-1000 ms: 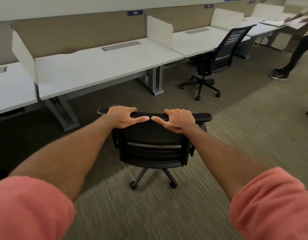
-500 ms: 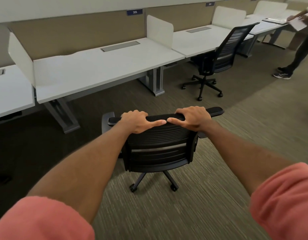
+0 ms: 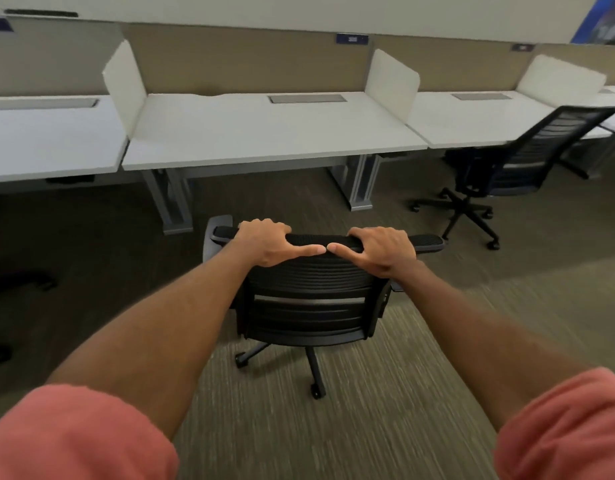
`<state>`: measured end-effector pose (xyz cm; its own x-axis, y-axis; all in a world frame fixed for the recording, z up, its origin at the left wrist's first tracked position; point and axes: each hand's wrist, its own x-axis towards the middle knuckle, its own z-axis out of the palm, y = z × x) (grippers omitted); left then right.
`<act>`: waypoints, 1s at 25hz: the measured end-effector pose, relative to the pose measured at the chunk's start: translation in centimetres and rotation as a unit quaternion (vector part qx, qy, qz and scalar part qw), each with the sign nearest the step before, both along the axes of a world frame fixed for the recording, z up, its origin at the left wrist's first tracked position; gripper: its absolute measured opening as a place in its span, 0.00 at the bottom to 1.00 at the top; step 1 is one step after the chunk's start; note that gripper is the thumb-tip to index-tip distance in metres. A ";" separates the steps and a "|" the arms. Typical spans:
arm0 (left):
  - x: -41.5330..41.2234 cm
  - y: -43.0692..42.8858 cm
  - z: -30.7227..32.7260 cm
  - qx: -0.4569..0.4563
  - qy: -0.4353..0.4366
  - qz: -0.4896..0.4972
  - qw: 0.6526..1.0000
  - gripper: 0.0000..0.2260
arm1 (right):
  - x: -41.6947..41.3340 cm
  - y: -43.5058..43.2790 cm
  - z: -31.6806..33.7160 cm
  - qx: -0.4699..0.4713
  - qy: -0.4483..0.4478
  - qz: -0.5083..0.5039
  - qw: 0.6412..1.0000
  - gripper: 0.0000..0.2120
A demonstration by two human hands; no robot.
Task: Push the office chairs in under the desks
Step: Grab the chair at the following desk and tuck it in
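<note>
both hands grip the top rail of the black mesh office chair (image 3: 313,299): the left hand (image 3: 268,242) and the right hand (image 3: 382,249) have their fingers (image 3: 264,224) curled over the far edge and closed on the rail, thumbs stretched along its near side until the tips almost meet. the chair stands on the carpet (image 3: 385,427) in front of the middle desk (image 3: 264,133), roughly centred on the opening between its two grey legs, left leg (image 3: 171,199) and right leg (image 3: 361,183), and not yet under it. the main risk from here looks like drift: a castor (image 3: 318,391) is turned off-line, so a straight shove could swing the base toward a leg and jam it. an armrest (image 3: 212,233) peeks out at the left and might catch the desk edge if it sits too high; its height against the desk cannot be judged. pushing high on the back could also tip it on the carpet. a second chair (image 3: 520,157) stands at the next desk to the right, only partly tucked in.
</note>
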<state>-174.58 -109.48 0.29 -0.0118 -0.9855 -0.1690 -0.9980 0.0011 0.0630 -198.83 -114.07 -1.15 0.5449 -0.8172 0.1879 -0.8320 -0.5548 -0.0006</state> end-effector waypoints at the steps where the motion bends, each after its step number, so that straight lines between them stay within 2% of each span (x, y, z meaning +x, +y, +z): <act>1: -0.5 -0.7 0.0 -0.009 -0.003 0.009 1.000 0.61 | -0.4 -1.2 0.1 0.005 -0.001 0.007 1.000 0.42; 8: 0.1 -5.8 0.2 -0.022 -0.010 0.055 0.998 0.60 | 1.1 -8.5 -0.1 -0.010 0.000 0.043 0.999 0.40; 15: 0.7 -11.7 0.1 -0.041 0.000 0.088 0.995 0.56 | 2.2 -16.2 0.3 -0.015 0.005 0.081 0.997 0.45; 21: -0.1 -16.0 0.5 -0.051 0.004 0.119 0.992 0.62 | 2.8 -23.1 0.6 0.006 0.013 0.118 0.993 0.47; 25: 0.2 -18.0 0.6 -0.051 0.002 0.134 0.990 0.58 | 4.1 -26.7 0.4 -0.004 0.016 0.144 0.989 0.50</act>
<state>-174.37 -127.45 0.88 0.2515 -0.9653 -0.0698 -0.9631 -0.2568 0.0805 -194.72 -140.79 -0.79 0.7614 -0.6249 0.1722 -0.6381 -0.7694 0.0292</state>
